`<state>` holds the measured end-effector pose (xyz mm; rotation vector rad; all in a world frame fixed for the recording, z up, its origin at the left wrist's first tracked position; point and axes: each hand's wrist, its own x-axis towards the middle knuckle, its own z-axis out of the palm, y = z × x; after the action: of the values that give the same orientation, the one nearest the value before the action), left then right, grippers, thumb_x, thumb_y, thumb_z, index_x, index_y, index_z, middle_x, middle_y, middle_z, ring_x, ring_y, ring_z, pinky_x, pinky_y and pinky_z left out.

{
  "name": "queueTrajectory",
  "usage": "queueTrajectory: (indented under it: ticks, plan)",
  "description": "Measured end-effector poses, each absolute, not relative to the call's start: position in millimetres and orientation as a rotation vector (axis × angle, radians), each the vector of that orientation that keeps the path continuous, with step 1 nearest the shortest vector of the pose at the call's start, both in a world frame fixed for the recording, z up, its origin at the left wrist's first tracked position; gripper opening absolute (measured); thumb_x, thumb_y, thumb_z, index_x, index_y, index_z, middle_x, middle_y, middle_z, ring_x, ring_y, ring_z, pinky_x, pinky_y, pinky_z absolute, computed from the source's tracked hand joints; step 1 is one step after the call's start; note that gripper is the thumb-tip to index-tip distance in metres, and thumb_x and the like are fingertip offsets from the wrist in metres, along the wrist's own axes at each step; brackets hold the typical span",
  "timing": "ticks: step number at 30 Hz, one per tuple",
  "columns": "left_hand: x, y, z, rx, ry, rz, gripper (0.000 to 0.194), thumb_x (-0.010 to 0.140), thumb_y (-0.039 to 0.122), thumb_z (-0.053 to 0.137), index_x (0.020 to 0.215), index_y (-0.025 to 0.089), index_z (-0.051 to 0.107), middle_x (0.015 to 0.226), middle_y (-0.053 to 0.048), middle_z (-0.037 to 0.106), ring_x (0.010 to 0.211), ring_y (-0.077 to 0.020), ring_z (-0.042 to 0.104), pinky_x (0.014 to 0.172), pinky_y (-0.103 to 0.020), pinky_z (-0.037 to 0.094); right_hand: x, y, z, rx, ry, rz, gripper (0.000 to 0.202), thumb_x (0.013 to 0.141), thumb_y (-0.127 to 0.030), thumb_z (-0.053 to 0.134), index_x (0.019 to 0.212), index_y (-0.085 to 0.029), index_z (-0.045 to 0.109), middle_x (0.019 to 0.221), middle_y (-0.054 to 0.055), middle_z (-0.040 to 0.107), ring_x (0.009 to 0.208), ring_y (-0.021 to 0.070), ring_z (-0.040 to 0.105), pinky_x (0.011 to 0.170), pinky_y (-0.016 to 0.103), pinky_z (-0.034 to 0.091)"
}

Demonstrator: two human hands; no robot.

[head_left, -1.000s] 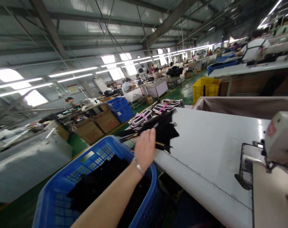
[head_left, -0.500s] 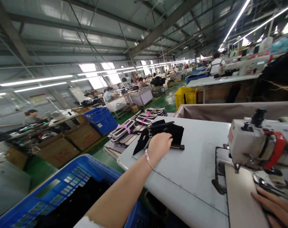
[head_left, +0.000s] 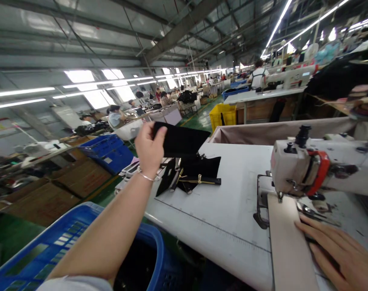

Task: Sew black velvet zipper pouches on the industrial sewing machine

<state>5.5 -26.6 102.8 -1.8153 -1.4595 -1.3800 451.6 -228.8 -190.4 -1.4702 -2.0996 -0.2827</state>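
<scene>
A flat black fabric piece (head_left: 184, 139) is pinched by its left corner in my left hand (head_left: 150, 147), raised over the far left part of the table. Below it lie more black fabric pieces (head_left: 202, 167), with a gold-toned zipper (head_left: 198, 180) along their near side. My right hand (head_left: 338, 250) rests at the lower right, fingers stretched out, the fingertips touching the edge of a long beige strip (head_left: 288, 242). That strip lies under the needle area of a white sewing machine (head_left: 311, 167) with a red lever part.
Left of the white table (head_left: 232, 210) stands a blue plastic basket (head_left: 89, 218) holding dark material. Bundled panels (head_left: 126, 171) lie beyond the table's left end. A yellow crate (head_left: 222, 115) and a cloth-sided bin (head_left: 247, 133) are behind. Co-workers sit farther off.
My left hand has lifted a black fabric piece off the pile and moved up and left, uncovering the zipper. My right hand stays by the beige strip. The view has turned right.
</scene>
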Motion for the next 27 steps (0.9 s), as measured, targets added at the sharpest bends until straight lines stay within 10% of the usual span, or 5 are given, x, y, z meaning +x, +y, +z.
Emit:
queueTrajectory:
  ticks: [5, 10, 16, 27]
  plan:
    - [31, -54, 152, -2.38, -1.281, -1.231, 0.045, 0.099, 0.055, 0.05, 0.101, 0.015, 0.07, 0.088, 0.001, 0.064, 0.092, -0.0206, 0.065, 0.091, -0.041, 0.049, 435, -230, -139, -1.48, -2.146, -0.19, 0.035, 0.099, -0.037, 0.052, 0.13, -0.029, 0.065, 0.131, 0.005, 0.068, 0.117, 0.0268, 0.066, 0.099, 0.049, 0.057]
    - [143, -59, 60, -3.372, -1.23, -0.442, 0.032, 0.092, 0.047, 0.059, 0.093, 0.018, 0.074, 0.089, -0.003, 0.073, 0.093, -0.0222, 0.068, 0.089, -0.033, 0.054, 420, -216, -109, -1.375, -2.246, -0.053, 0.036, 0.1, -0.023, 0.052, 0.134, -0.026, 0.061, 0.131, 0.007, 0.068, 0.12, 0.0235, 0.064, 0.105, 0.047, 0.054]
    - [230, -64, -55, -3.569, -1.209, -0.339, 0.012, 0.085, 0.023, 0.068, 0.09, 0.018, 0.077, 0.09, -0.003, 0.077, 0.083, -0.0161, 0.071, 0.077, -0.022, 0.053, 415, -209, -110, -1.34, -2.201, 0.023, 0.033, 0.098, -0.018, 0.051, 0.129, -0.021, 0.063, 0.13, 0.011, 0.067, 0.119, 0.0235, 0.064, 0.101, 0.045, 0.057]
    - [242, -60, -72, -3.518, -1.357, -0.399, 0.01, 0.081, 0.017, 0.061, 0.076, 0.016, 0.07, 0.07, -0.003, 0.071, 0.063, -0.0167, 0.064, 0.057, -0.024, 0.041, 414, -209, -113, -1.456, -2.272, 0.052, 0.047, 0.095, -0.016, 0.049, 0.142, -0.02, 0.053, 0.153, 0.014, 0.048, 0.131, 0.0302, 0.054, 0.105, 0.054, 0.052]
